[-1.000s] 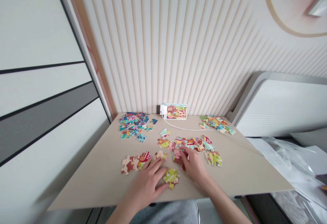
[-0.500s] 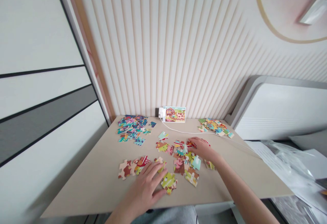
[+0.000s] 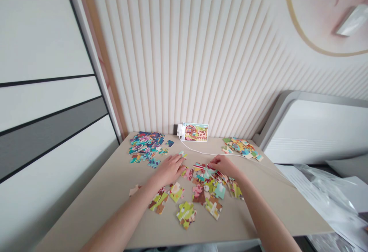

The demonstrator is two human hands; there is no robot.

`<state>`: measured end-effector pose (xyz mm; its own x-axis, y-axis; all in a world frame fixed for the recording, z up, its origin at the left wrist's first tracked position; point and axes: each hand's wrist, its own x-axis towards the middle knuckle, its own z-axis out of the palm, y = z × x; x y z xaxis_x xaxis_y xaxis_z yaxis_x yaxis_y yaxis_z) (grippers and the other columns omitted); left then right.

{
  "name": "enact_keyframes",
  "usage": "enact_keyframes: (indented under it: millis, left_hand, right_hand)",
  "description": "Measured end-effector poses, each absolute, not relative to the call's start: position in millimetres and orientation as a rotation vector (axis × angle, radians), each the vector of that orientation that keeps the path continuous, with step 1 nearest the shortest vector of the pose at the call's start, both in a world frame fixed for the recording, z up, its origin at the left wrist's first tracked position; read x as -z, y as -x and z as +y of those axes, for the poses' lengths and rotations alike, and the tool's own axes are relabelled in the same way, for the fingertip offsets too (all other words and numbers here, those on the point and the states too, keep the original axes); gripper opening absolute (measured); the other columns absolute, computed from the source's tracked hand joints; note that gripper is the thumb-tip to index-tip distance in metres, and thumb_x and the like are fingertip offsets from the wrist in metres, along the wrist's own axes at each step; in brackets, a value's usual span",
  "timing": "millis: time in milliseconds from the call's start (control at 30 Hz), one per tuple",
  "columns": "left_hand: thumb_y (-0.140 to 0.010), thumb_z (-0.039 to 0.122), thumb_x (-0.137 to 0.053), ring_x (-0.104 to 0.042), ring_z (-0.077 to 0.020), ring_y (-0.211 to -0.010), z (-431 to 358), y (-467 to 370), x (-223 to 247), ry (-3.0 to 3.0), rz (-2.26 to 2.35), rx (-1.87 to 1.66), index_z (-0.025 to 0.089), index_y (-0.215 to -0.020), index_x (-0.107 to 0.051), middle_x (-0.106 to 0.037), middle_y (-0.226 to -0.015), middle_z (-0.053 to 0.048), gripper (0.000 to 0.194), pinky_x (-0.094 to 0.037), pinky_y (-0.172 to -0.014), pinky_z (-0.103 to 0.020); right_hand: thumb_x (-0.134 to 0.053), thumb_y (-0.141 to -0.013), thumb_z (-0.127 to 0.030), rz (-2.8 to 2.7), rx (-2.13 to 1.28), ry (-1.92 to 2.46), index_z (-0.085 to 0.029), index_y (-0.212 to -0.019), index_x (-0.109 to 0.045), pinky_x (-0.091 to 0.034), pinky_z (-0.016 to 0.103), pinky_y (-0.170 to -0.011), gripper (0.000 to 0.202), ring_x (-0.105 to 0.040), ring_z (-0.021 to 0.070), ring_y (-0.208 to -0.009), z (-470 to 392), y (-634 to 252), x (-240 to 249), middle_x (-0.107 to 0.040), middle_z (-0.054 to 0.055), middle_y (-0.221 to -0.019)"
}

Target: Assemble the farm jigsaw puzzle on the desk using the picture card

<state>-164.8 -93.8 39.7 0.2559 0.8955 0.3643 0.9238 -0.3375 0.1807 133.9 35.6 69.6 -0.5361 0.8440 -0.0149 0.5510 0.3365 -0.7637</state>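
My left hand (image 3: 170, 169) lies palm down with its fingers stretched out over puzzle pieces at the middle of the table. A pale blue-green puzzle piece (image 3: 183, 154) shows just beyond its fingertips, and a pink piece (image 3: 188, 174) lies to the right of its thumb. With its fingers bent in, my right hand (image 3: 226, 165) pinches a red puzzle piece (image 3: 211, 166) at the edge of a loose cluster. Around it lie a light blue piece (image 3: 220, 190) and a pink pig piece (image 3: 198, 191). Nearer me are a green piece (image 3: 186, 214) and a chick piece (image 3: 176, 192).
A farm picture card (image 3: 195, 132) leans on the ribbed wall beside a white charger (image 3: 179, 130). Its cable (image 3: 201, 152) runs across the table to the right. Piles of blue pieces (image 3: 146, 144) and orange-green pieces (image 3: 241, 147) lie at the back corners.
My left hand has moved forward from the near-left pieces to those at the middle, uncovering the chick piece. The right hand stays by the red pieces, its fingers more bent.
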Motion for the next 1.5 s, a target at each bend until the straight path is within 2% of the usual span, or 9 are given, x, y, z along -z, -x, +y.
enact_keyframes:
  millis: [200, 367, 500, 567, 700, 833, 1067, 1267, 1500]
  left_hand:
    - [-0.105, 0.034, -0.043, -0.064, -0.0238, -0.114, -112, 163, -44, 2.502, -1.73, 0.657, 0.023, -0.117, -0.071, -0.072, -0.119, -0.008, 0.033, -0.046, -0.104, -0.041]
    - [-0.105, 0.033, -0.045, -0.067, -0.023, -0.094, -121, 157, -57, 2.564, -1.722, 0.614, 0.022, -0.095, -0.073, -0.073, -0.095, -0.006, 0.031, -0.05, -0.09, -0.038]
    - [-0.102, 0.039, -0.054, -0.068, -0.0253, -0.1, -122, 151, -58, 2.488, -1.792, 0.702, 0.022, -0.115, -0.068, -0.074, -0.104, -0.007, 0.026, -0.05, -0.092, -0.039]
    - [-0.099, 0.043, -0.059, -0.068, -0.0264, -0.105, -122, 150, -57, 2.45, -1.834, 0.784, 0.022, -0.131, -0.061, -0.073, -0.113, -0.009, 0.039, -0.049, -0.095, -0.041]
    - [-0.094, 0.047, -0.067, -0.068, -0.0269, -0.106, -120, 150, -55, 2.405, -1.915, 0.942, 0.022, -0.142, -0.051, -0.073, -0.116, -0.009, 0.057, -0.051, -0.094, -0.04]
    - [-0.092, 0.044, -0.071, -0.067, -0.0281, -0.112, -118, 151, -50, 2.381, -1.912, 1.009, 0.021, -0.149, -0.043, -0.071, -0.123, -0.011, 0.068, -0.052, -0.096, -0.041]
    - [-0.094, 0.031, -0.068, -0.07, -0.0266, -0.105, -117, 153, -46, 2.35, -1.879, 1.002, 0.025, -0.158, -0.028, -0.072, -0.118, -0.009, 0.075, -0.055, -0.092, -0.041]
    - [-0.093, 0.027, -0.069, -0.068, -0.0258, -0.112, -116, 153, -51, 2.372, -1.86, 0.999, 0.028, -0.141, -0.049, -0.07, -0.125, -0.007, 0.052, -0.052, -0.097, -0.041]
    - [-0.094, 0.03, -0.069, -0.067, -0.0263, -0.111, -114, 158, -47, 2.368, -1.878, 0.948, 0.025, -0.137, -0.053, -0.07, -0.124, -0.008, 0.046, -0.052, -0.098, -0.042]
  right_hand:
    - [-0.072, -0.075, -0.063, -1.87, -1.197, 1.177, -0.015, -0.084, -0.073, -0.04, 0.025, -0.054, 0.049, -0.052, 0.013, -0.058, 45, -126, -68, -0.067, 0.003, -0.07]
    - [-0.081, -0.071, -0.05, -1.534, -1.473, 1.039, -0.017, -0.122, -0.069, -0.047, 0.026, -0.061, 0.062, -0.057, 0.0131, -0.064, 30, -91, -76, -0.069, 0.001, -0.077]
    - [-0.083, -0.07, -0.037, -1.391, -1.664, 0.907, -0.02, -0.14, -0.058, -0.053, 0.03, -0.068, 0.076, -0.063, 0.015, -0.067, 1, -58, -78, -0.07, -0.001, -0.078]
    - [-0.084, -0.071, -0.036, -1.388, -1.687, 0.891, -0.021, -0.136, -0.061, -0.056, 0.034, -0.077, 0.07, -0.068, 0.0171, -0.075, -12, -47, -73, -0.073, 0.001, -0.086]
    - [-0.084, -0.073, -0.046, -1.462, -1.648, 0.908, -0.018, -0.103, -0.075, -0.055, 0.037, -0.086, 0.042, -0.07, 0.0207, -0.083, -26, -39, -61, -0.076, 0.006, -0.096]
    - [-0.077, -0.079, -0.059, -1.628, -1.622, 0.93, -0.017, -0.09, -0.077, -0.054, 0.032, -0.077, 0.043, -0.068, 0.0201, -0.078, -31, -42, -54, -0.076, 0.006, -0.088]
    - [-0.068, -0.087, -0.06, -1.849, -1.548, 0.924, -0.015, -0.085, -0.074, -0.037, 0.023, -0.053, 0.045, -0.05, 0.0105, -0.055, -37, -47, -57, -0.066, -0.001, -0.066]
    - [-0.068, -0.086, -0.06, -1.864, -1.54, 0.98, -0.015, -0.084, -0.073, -0.033, 0.022, -0.048, 0.045, -0.046, 0.0099, -0.051, -37, -51, -53, -0.062, -0.002, -0.063]
    - [-0.056, -0.095, -0.054, -1.968, -1.238, 0.99, -0.016, -0.089, -0.077, -0.039, 0.024, -0.055, 0.043, -0.053, 0.0134, -0.06, -40, -52, -58, -0.067, 0.0, -0.069]
